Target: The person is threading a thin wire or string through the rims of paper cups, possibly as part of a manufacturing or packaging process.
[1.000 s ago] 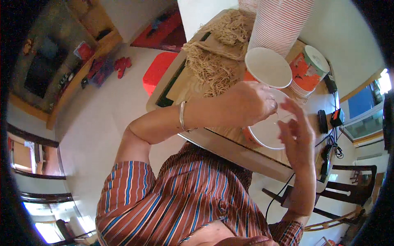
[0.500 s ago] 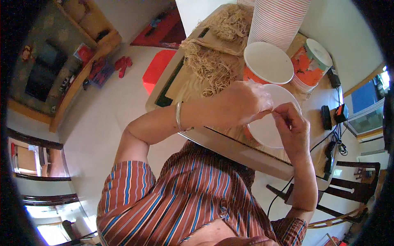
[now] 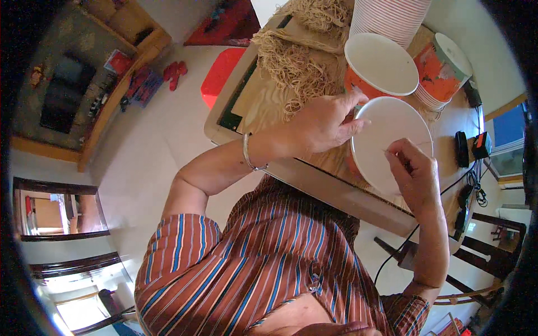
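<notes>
A white-lined paper bucket point(image 3: 381, 162) with an orange outer side stands on the table near the front edge, its wide mouth facing me. My left hand point(image 3: 328, 126), a silver bangle at its wrist, is at the bucket's left rim. Its thumb and fingers are apart, with nothing visible between them. Over the bucket's mouth, my right hand point(image 3: 412, 168) has thumb and fingertips pinched together. What the pinch holds, if anything, is too small to make out. Just behind stands a second orange paper bucket point(image 3: 381, 64) with a white inside.
Tangled beige strands point(image 3: 294, 70) lie in heaps on the wooden table point(image 3: 255, 112). A tall stack of paper buckets point(image 3: 392, 19) rises at the back, and another orange bucket point(image 3: 437, 70) sits at right. Black cables point(image 3: 476, 179) lie by the right edge; a red stool point(image 3: 221, 73) stands beyond the left.
My hands were close together over the bucket and have parted. The left has drawn back to the left rim with its fingers opened; the right stays pinched above the mouth.
</notes>
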### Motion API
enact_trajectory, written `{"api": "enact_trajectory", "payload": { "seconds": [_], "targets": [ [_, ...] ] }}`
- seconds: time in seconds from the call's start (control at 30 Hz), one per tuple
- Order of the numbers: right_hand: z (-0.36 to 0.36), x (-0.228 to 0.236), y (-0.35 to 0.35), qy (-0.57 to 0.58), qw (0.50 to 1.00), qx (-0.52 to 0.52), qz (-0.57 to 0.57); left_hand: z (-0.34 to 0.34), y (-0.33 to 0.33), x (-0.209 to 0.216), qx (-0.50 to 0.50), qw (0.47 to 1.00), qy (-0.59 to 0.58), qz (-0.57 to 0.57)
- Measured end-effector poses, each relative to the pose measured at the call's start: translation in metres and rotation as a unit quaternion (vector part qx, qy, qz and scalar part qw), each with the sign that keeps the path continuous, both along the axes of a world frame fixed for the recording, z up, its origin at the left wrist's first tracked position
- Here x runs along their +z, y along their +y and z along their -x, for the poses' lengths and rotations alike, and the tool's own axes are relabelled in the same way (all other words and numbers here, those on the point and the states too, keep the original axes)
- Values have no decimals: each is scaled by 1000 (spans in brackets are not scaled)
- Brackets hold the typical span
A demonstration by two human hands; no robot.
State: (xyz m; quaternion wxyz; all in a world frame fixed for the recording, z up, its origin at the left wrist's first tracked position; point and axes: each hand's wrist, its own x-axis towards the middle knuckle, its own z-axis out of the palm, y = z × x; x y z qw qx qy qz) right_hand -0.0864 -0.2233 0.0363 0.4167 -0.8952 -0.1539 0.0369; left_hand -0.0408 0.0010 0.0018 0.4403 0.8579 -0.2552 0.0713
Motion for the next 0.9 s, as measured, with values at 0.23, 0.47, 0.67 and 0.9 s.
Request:
{"api": "enact_trajectory", "payload": {
  "seconds": [0.23, 0.47, 0.67, 0.9],
  "targets": [
    [-8, -3, -3, 5, 999, 26, -24, -13, -6, -5, -34, 998, 33, 51],
    [-18, -1, 9, 292, 942, -38, -158, -13, -5, -23, -54, 977, 186, 90],
    [-16, -2, 11, 325, 906, -49, -266, -2, -2, -19, -30, 976, 176, 126],
    [-1, 14, 13, 231, 936, -40, -262, 5, -3, 24, -42, 991, -76, 99]
  ]
}}
